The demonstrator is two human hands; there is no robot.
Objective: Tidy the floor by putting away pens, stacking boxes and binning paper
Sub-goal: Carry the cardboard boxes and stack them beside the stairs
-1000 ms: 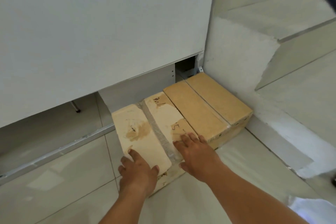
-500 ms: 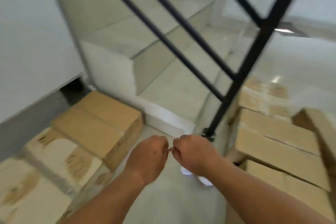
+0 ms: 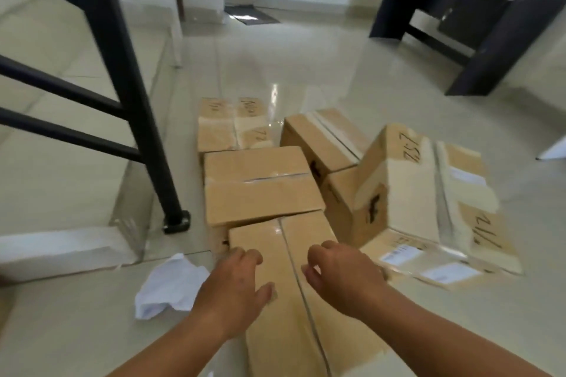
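Note:
Several brown cardboard boxes lie loose on the tiled floor. The nearest box points away from me, taped along its length. My left hand hovers over its left half, fingers curled and apart, holding nothing. Over its right half hovers my right hand, also empty with fingers spread. Beyond it lies a second box, and a tilted box with handwriting leans on others at the right. A crumpled white paper lies on the floor left of the nearest box.
A black stair railing post stands at the left beside the steps. A dark desk stands at the far right. A dark mat lies by the far wall. Two more boxes sit farther back.
My view has swung right from the two boxes under the stairs to the pile beside the railing. Both hands left those boxes, came together, and now spread over the nearest box.

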